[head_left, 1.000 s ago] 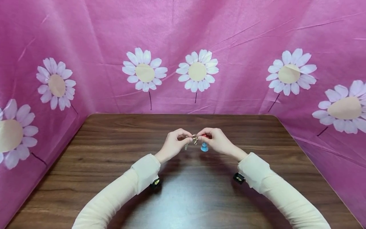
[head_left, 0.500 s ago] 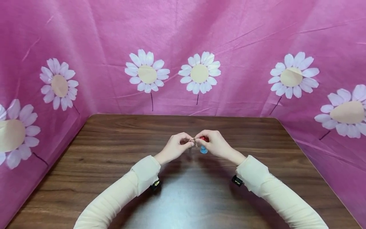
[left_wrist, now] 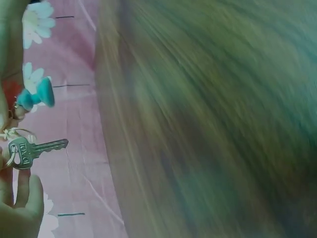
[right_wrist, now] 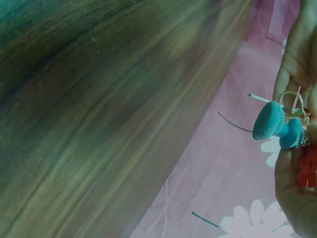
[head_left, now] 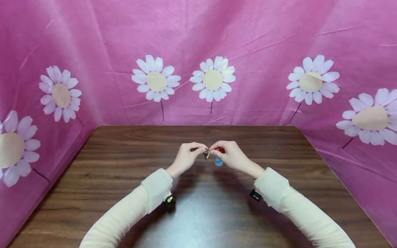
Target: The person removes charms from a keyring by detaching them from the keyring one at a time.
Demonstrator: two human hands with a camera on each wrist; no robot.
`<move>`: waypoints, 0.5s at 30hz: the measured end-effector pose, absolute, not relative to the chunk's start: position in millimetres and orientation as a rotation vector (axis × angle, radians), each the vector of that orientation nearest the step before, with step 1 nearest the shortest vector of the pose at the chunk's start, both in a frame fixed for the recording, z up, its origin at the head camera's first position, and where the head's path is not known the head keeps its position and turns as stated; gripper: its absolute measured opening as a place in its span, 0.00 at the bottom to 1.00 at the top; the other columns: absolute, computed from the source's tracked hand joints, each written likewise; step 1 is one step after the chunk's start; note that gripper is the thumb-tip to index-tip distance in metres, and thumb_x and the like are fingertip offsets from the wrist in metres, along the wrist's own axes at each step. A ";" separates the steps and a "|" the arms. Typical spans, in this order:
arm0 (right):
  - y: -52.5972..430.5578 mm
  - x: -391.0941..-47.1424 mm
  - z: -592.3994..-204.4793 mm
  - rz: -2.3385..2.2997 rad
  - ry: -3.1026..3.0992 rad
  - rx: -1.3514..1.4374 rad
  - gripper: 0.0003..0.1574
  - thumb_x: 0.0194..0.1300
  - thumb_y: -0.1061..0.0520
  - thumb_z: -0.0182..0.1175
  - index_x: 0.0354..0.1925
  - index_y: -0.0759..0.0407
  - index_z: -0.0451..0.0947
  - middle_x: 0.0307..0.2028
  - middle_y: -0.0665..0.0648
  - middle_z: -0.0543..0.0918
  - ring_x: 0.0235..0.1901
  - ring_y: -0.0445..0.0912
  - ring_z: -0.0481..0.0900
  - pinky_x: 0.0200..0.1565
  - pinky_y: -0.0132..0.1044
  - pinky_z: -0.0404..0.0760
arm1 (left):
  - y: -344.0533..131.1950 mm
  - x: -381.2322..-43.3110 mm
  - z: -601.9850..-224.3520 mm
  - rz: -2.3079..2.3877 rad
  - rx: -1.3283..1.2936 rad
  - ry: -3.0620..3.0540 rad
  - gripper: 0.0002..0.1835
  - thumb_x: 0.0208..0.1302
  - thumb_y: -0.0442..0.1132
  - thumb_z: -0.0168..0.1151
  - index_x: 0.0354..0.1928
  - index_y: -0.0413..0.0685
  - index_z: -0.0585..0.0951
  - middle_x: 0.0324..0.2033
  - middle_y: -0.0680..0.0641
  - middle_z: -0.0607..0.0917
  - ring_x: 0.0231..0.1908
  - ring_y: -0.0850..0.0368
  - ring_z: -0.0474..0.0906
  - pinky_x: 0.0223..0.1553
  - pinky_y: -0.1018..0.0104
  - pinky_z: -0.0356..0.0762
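One key (left_wrist: 29, 152), lettering (left_wrist: 23, 152) unreadable, on a keyring (head_left: 207, 152) pinched by left hand (head_left: 186, 157) and right hand (head_left: 232, 155)

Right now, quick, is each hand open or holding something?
Left hand: holding the keychain, near its key.
Right hand: holding the same keychain, near its blue charm.

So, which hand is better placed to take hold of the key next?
Probably the left hand: the key lies right beside it, while the right hand is nearer the blue charm.
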State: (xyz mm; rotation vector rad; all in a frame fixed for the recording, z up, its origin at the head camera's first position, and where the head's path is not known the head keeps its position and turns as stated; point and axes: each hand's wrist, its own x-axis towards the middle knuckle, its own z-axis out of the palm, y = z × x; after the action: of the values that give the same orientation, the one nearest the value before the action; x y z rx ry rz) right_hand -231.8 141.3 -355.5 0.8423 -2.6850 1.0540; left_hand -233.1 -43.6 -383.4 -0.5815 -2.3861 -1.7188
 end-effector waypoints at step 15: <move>141.3 -230.8 -351.7 1.011 -2.641 0.865 0.04 0.58 0.58 0.62 0.33 0.56 0.81 0.25 0.50 0.81 0.22 0.37 0.70 0.28 0.29 0.71 | -47.2 -228.7 -376.2 -1.830 -0.646 -2.452 0.07 0.59 0.35 0.61 0.38 0.43 0.83 0.35 0.46 0.86 0.36 0.62 0.81 0.39 0.69 0.79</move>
State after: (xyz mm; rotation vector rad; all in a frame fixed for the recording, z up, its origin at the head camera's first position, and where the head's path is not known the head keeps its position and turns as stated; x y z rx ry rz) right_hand -230.8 141.3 -351.7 0.8651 -2.6407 1.0112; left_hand -228.7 -47.2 -376.2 -0.6457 -2.4522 -1.8299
